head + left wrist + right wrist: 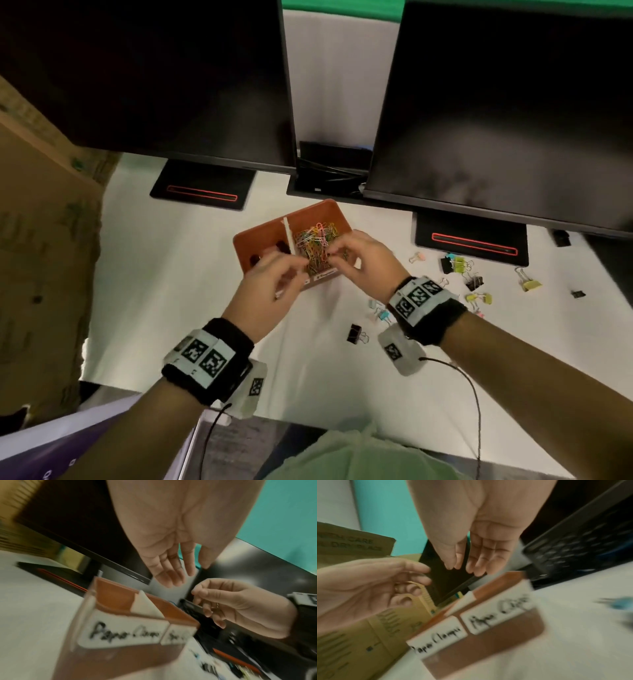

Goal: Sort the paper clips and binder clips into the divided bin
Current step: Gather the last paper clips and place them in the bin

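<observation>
The orange divided bin [339, 216] sits mid-table, split by a white divider [287, 236]. Coloured paper clips [317, 240] fill its right compartment; the left one holds a couple of black binder clips [255, 258]. Both hands hover over the bin's near edge. My left hand [274, 274] has relaxed fingers [173, 574] and holds nothing. My right hand [346, 253] hangs over the paper clips with loosely bent fingers [477, 566]; nothing shows between them. Binder clips lie on the table to the right: black [354, 333], yellow [531, 283], a mixed cluster [459, 265]. The bin's front labels [126, 634] are blurred.
Two dark monitors [507, 113] on black stands [202, 186] rise right behind the bin. A cardboard box [41, 240] borders the table on the left. A small black binder clip [578, 294] lies far right. Wrist-camera cables [476, 411] trail toward the table's front edge.
</observation>
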`<state>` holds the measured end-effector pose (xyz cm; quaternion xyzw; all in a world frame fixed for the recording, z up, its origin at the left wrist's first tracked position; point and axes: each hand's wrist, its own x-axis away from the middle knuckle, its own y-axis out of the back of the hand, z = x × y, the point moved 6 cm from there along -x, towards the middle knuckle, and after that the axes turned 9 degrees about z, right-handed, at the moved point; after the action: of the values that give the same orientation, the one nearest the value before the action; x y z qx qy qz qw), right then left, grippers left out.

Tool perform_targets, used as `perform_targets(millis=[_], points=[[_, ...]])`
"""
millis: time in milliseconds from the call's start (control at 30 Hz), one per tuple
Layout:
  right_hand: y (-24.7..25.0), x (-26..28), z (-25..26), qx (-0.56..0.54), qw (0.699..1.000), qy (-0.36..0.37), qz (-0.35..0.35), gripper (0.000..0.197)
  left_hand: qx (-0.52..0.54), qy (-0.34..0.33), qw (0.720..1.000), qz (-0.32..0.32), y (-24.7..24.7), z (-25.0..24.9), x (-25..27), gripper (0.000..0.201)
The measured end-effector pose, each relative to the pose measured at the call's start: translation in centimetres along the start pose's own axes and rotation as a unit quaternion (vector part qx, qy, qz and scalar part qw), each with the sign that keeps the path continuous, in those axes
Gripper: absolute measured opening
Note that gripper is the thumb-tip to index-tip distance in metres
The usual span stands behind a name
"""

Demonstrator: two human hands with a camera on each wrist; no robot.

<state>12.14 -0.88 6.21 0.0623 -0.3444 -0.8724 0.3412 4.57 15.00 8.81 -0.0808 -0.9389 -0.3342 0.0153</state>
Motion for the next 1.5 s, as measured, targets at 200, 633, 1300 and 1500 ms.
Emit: perform_targets(millis=[200,633,1300,1500], points=[[-3.1,6.4,-9.6,0.161,0.96,-0.117,0.196,0.048,-0.089,0.002,0.964,0.25,-11.9,0.6,-1.3,0.039],[-4.3,5.9,-10.6,0.155,0.951,-0.128,0.235,0.028,-0.082,0.085,0.962,0.246,-16.4,3.5,-2.0,0.03],[5.6,6.9,-15.7,0.056,0.97,-0.207,0.116,0.018,-0.089,0.086,0.968,0.218,-18.7,-2.0,-11.8,0.071],[2.6,5.6,-15.2,0.067,0.964,-0.149,0.209,0.021,-0.154,0.076,0.959,0.224,-19.5,-1.6,-13.0,0.034]])
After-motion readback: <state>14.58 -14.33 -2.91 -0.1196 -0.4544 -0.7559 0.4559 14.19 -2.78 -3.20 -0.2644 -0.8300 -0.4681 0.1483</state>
